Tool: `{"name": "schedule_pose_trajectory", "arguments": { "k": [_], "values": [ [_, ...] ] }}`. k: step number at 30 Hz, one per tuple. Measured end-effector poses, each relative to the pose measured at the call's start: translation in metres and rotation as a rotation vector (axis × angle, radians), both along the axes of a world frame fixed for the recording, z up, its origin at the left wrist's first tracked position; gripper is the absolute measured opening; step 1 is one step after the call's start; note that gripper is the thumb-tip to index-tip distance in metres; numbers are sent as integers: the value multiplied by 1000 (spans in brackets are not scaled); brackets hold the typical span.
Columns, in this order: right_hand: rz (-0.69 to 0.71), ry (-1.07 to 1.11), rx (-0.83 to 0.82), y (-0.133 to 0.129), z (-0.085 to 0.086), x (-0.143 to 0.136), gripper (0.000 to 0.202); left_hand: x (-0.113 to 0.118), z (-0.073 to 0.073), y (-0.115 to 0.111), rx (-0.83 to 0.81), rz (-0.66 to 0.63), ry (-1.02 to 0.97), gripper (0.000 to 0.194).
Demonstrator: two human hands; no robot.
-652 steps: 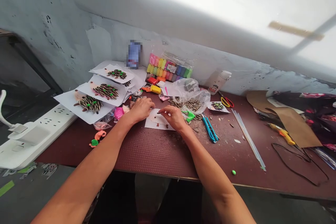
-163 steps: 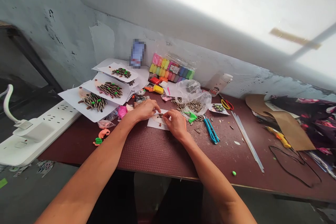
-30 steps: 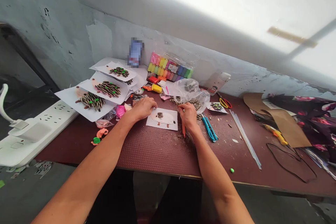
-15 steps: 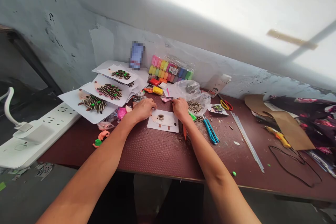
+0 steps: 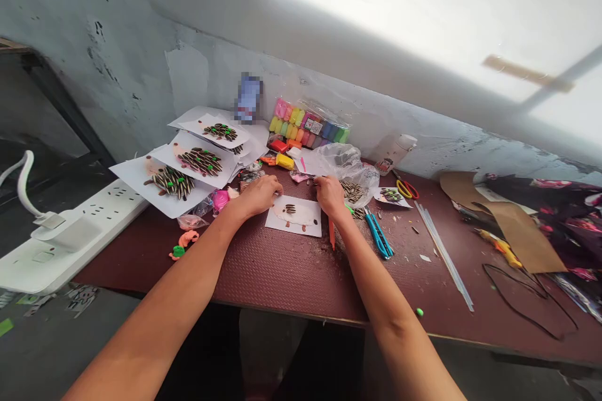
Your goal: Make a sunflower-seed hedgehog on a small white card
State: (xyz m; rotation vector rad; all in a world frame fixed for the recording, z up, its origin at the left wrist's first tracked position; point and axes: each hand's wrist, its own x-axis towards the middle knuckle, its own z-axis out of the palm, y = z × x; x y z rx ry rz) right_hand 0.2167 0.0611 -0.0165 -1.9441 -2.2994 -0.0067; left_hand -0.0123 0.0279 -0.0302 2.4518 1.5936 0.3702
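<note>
A white card [image 5: 275, 223] lies flat on the table between my hands. It bears a pale hedgehog shape [image 5: 301, 216] with brown feet, and a few striped sunflower seeds are stuck on its back. My left hand [image 5: 263, 194] is at the card's upper left corner, fingers curled together; what they pinch, if anything, is hidden. Just past the upper right corner, my right hand [image 5: 331, 194] pinches a small dark thing that looks like a sunflower seed. Right beside that hand, a clear plastic bag [image 5: 369, 178] holds loose sunflower seeds [image 5: 352, 190].
Finished hedgehog cards [image 5: 181, 210] are stacked at left, near a white power strip [image 5: 61, 254]. Coloured clay packs [image 5: 308, 125] lean against the wall. To the right are teal cutters [image 5: 379, 238], scissors [image 5: 407, 188], clear glue sticks [image 5: 444, 257] and a yellow glue gun [image 5: 501, 247].
My right hand has shifted slightly right, off the card's upper right corner, showing more of the card. My left hand stays at the upper left corner. The view has shifted a little.
</note>
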Motion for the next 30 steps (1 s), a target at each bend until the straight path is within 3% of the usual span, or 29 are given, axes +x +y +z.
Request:
{"name": "schedule_pose_trajectory", "arguments": {
  "k": [14,21,26,30],
  "values": [
    [63,-70,20,3,4,3,24,0,-1,0,14,-11,12,34],
    [107,245,135,-16,6,3,26,-1,-1,1,14,-21,18,31],
    [204,574,10,-44,4,2,23,-1,-2,1,25,-24,2,33],
    [297,618,39,-64,0,-5,14,0,-1,0,22,-12,-6,33]
  ]
}}
